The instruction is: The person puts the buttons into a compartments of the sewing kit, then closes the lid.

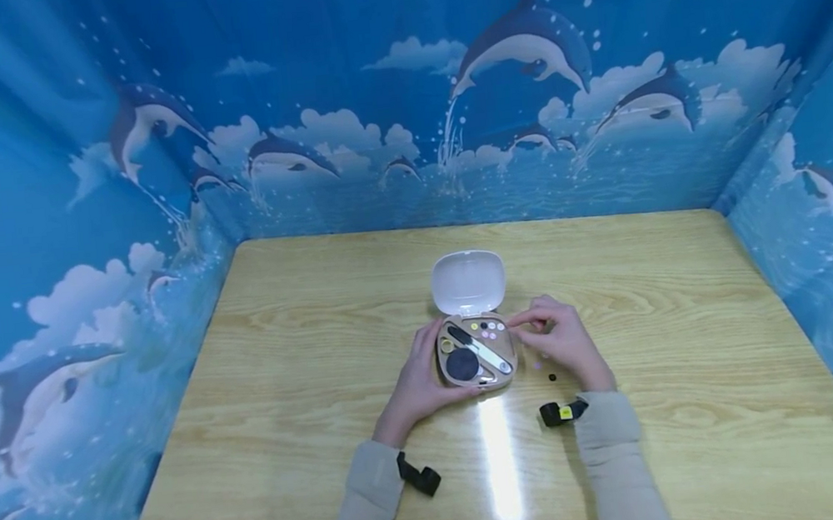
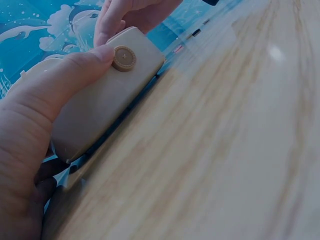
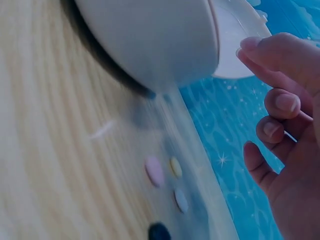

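Note:
My left hand (image 1: 422,381) grips a beige sewing kit case (image 1: 501,381) on the table, thumb along its front and fingers round its left side. The clear lid (image 1: 469,282) stands raised at the back. Inside lie small round buttons (image 1: 486,336), a white-handled tool with a black end (image 1: 487,354), a dark round disc (image 1: 462,364) and a gold ring-like piece (image 1: 446,346). A round button-shaped clasp (image 2: 124,58) sits on the case front beside my left thumb. My right hand (image 1: 558,337) has thumb and forefinger together at the right rim; I cannot tell whether they pinch anything.
Loose buttons lie on the table right of the case: a black one (image 1: 552,377), a pink one (image 3: 155,171), a yellow one (image 3: 175,167) and a pale one (image 3: 181,200). Blue dolphin-print curtains (image 1: 347,166) enclose the wooden table (image 1: 303,329) at the back and sides.

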A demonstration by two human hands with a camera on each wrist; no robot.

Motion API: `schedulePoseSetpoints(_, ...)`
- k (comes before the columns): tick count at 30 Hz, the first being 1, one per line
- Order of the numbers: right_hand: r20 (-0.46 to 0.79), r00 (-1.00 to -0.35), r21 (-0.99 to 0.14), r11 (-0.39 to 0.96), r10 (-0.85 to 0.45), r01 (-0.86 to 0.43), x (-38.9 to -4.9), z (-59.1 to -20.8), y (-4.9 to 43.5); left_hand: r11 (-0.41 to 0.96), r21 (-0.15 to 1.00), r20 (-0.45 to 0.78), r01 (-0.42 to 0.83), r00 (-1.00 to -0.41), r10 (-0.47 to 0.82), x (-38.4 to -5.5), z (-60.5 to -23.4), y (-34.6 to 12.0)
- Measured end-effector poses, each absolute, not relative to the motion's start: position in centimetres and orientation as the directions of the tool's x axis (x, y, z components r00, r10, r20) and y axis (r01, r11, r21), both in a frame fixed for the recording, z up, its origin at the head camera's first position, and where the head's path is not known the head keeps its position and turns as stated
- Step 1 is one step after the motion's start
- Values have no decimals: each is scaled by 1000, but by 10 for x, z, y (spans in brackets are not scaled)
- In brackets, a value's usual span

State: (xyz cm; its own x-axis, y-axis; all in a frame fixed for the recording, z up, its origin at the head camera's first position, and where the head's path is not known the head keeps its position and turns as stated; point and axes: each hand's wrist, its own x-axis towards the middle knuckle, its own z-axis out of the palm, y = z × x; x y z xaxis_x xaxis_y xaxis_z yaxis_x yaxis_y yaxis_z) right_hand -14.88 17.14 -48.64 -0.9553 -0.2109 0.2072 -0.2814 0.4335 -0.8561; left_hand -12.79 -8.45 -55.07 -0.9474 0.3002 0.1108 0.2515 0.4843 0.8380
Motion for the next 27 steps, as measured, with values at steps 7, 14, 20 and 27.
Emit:
schedulePoseSetpoints(7,178,-971,-875,426,-162,-231,-141,-478,182,482,840,108,248,-948,300,-128,-551,-84)
schedulePoseSetpoints(14,167,-978,-878,433,-125,-205,-140,-488,197,495,833,100,246,-948,303,-129,-551,-84)
schedulePoseSetpoints(20,198,-974,-883,411,-111,-226,-140,-499,203,505,829,91,241,-949,303,-129,-550,-84)
schedulePoseSetpoints(27,171,-977,-881,424,-129,-210,-140,-513,208,503,829,95,247,-947,308,-129,-551,-84)
